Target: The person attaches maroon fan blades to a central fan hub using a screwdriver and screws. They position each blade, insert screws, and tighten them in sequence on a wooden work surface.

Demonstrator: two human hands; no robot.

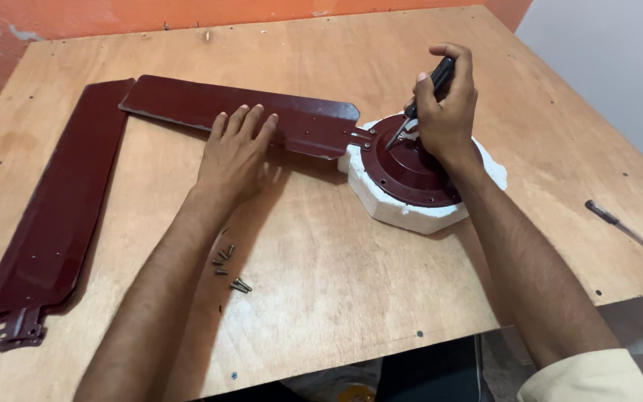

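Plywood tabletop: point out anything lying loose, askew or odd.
A few small screws lie scattered loose on the plywood table beside the left forearm. A second screwdriver lies near the right edge, its tip overhanging. One fan blade lies detached at the left.

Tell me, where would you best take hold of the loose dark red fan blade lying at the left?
Probably the loose fan blade at its narrow metal bracket near the table's front edge, coming from above: the blade lies flat, and only the bracket stands proud enough to pinch.
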